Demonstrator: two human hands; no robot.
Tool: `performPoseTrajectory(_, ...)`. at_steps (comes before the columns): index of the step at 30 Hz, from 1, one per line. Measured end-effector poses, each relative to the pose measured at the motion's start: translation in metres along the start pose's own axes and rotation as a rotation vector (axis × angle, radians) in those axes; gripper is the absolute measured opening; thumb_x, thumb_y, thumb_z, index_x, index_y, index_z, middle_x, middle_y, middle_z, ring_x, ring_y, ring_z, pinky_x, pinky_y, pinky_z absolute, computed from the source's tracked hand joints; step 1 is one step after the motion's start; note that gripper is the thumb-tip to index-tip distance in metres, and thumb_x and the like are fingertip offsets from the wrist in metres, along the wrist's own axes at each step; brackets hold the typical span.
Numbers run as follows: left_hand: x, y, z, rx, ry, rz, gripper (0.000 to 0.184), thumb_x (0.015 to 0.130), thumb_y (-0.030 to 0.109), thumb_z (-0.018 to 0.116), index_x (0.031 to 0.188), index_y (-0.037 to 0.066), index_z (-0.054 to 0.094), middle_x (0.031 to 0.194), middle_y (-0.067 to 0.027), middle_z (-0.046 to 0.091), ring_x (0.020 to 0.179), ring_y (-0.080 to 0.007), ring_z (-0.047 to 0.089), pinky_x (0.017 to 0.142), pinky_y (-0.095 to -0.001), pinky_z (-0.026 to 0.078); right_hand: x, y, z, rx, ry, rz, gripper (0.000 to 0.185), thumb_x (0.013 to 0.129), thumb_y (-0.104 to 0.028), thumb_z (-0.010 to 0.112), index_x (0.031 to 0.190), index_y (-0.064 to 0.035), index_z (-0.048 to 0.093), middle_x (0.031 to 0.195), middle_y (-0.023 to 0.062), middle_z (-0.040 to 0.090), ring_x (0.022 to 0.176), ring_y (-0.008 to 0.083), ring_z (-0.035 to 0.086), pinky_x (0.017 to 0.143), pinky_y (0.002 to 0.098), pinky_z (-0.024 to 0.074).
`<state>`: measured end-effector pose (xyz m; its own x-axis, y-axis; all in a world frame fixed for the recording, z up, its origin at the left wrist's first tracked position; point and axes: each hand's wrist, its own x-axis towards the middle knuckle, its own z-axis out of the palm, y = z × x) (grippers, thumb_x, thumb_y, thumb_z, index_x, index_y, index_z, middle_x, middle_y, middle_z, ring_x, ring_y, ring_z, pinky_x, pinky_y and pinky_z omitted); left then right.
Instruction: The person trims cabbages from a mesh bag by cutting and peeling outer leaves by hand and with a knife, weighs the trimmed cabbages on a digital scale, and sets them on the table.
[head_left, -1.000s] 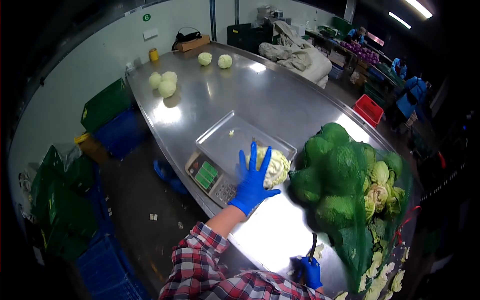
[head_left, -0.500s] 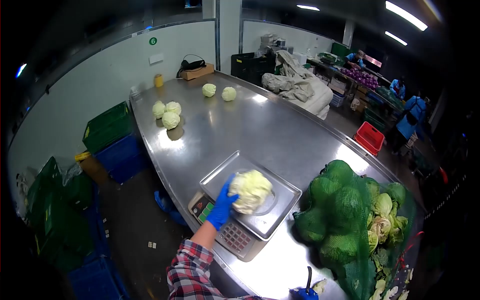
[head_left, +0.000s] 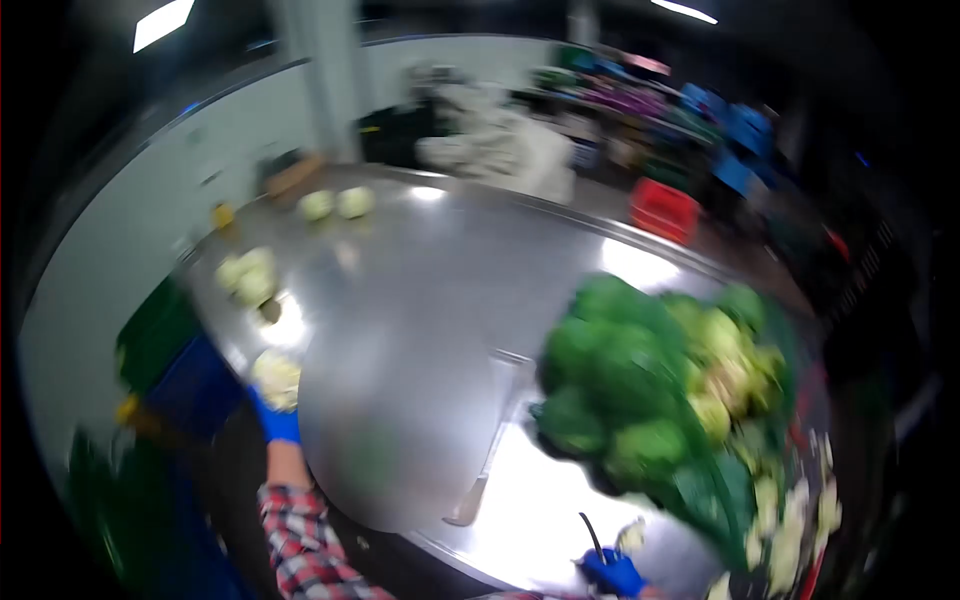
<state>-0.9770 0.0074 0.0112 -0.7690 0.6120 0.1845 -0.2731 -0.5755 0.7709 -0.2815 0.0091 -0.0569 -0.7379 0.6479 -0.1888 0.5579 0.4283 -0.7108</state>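
At the table's left edge, my left hand [head_left: 273,412] in a blue glove is closed on a pale trimmed cabbage [head_left: 277,380]. My right hand [head_left: 615,574], also gloved in blue, is at the bottom of the view, wrapped round a slim dark curved tool [head_left: 592,535]; its exact kind is unclear. Beside that hand lies a small pale leaf scrap [head_left: 631,535]. A smooth grey oval patch hides most of the weighing scale, with only the right part of its metal pan [head_left: 512,372] and a corner of its body showing. The picture is smeared by motion.
On the right, a green net sack [head_left: 620,370] full of cabbages stands beside loose cabbages and leaves [head_left: 735,370]. Several trimmed cabbages [head_left: 250,277] sit at the table's far left. Green and blue crates [head_left: 190,385] flank the left edge. A red crate [head_left: 665,210] and co-workers [head_left: 742,150] are beyond.
My left hand has carried the cabbage off the scale pan, leftward to the table's left edge. The view has swung right. My right hand still holds the dark curved tool.
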Motion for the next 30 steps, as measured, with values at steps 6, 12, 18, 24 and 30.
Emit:
performPoseTrajectory(6,0.000,0.036,0.136,-0.075,-0.100,-0.173,0.082,0.078,0.052,0.064,0.144,0.015,0.032,0.150,-0.0132,0.025,0.135,-0.0386,0.026,0.108,-0.0548,0.025,-0.021,-0.009,0.004,0.570,0.098,0.385,0.020,0.090,-0.032,0.057,0.095,-0.0131,0.060,0.079,0.0053,0.058,0.060,0.0182,0.057,0.057,0.0326,0.0469)
performPoseTrajectory(12,-0.145,-0.082,0.366,-0.033,-0.967,-0.644,0.054,0.097,0.042,0.039,0.143,0.014,0.035,0.138,-0.0078,0.046,0.114,-0.0236,0.054,0.098,-0.0412,0.041,-0.085,0.000,-0.012,0.583,0.151,0.512,0.025,0.088,-0.037,0.055,0.089,-0.0129,0.061,0.075,0.0071,0.063,0.056,0.0178,0.055,0.057,0.0331,0.0465)
performPoseTrajectory(18,-0.399,-0.190,0.512,0.426,-1.541,-0.895,0.052,0.095,0.027,0.048,0.142,0.007,0.036,0.122,-0.0132,0.057,0.099,-0.0220,0.060,0.089,-0.0322,0.047,-0.186,0.084,-0.011,0.365,0.177,0.569,0.019,0.080,-0.026,0.059,0.085,-0.0074,0.063,0.066,0.0094,0.061,0.054,0.0204,0.056,0.052,0.0348,0.0454)
performPoseTrajectory(24,-0.633,-0.279,0.569,0.371,-2.078,0.225,0.087,0.076,0.020,0.073,0.147,0.012,0.024,0.143,-0.0205,0.035,0.124,-0.0363,0.045,0.099,-0.0433,0.040,-0.259,0.120,-0.043,1.012,0.227,0.555,0.014,0.083,-0.021,0.057,0.086,-0.0079,0.060,0.063,0.0042,0.052,0.048,0.0141,0.047,0.041,0.0283,0.0401)
performPoseTrajectory(30,-0.743,-0.370,0.651,0.785,-2.261,0.505,0.100,0.063,0.025,0.074,0.148,0.019,0.022,0.145,-0.0317,0.023,0.125,-0.0490,0.036,0.101,-0.0477,0.037,-0.352,0.177,-0.089,1.069,0.203,0.507,0.018,0.081,-0.024,0.056,0.086,-0.0072,0.060,0.061,0.0045,0.050,0.047,0.0145,0.047,0.040,0.0289,0.0392)
